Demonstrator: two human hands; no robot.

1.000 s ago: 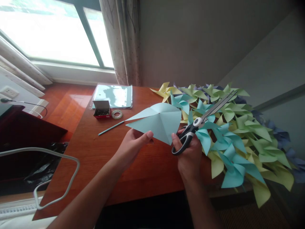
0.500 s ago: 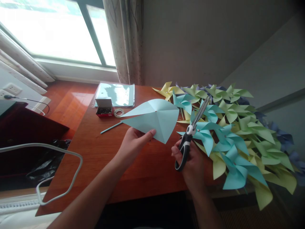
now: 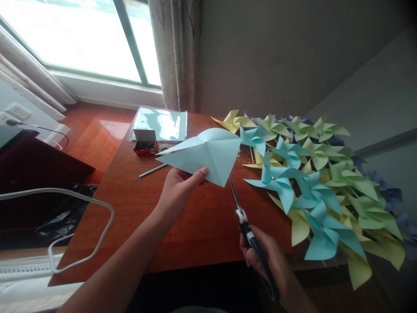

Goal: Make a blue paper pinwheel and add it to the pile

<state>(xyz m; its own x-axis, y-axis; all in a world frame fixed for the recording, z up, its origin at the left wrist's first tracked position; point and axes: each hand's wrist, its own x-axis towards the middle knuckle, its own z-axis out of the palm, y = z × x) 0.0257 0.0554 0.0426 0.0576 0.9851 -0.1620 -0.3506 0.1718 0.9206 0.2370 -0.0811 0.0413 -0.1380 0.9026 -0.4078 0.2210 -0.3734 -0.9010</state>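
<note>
Light-blue paper (image 3: 203, 156) with crossing creases and one slit from its left corner is pinched in my left hand (image 3: 182, 182), thumb on top, above the table. My right hand (image 3: 263, 252) is wrapped round the handles of a pair of scissors (image 3: 241, 215) with black-and-white grips. The blades point up and away, their tips close to the paper's near corner; whether they touch it I cannot tell. A blue stick (image 3: 152, 170) lies left of the paper. Behind it a roll of tape (image 3: 163, 148) is partly hidden.
Several finished paper pinwheels (image 3: 312, 191) in blue, green, yellow and purple cover the right side of the wooden table (image 3: 127, 226). A small red box (image 3: 145, 147) of dark bits and a pack of blue paper (image 3: 161, 124) stand at the back left. A white cable (image 3: 109, 226) loops at the left edge.
The scissors have swung from pointing up right over the pinwheels to pointing at the paper's near corner, as my right hand moved down and nearer. The paper has tilted and shifted slightly left.
</note>
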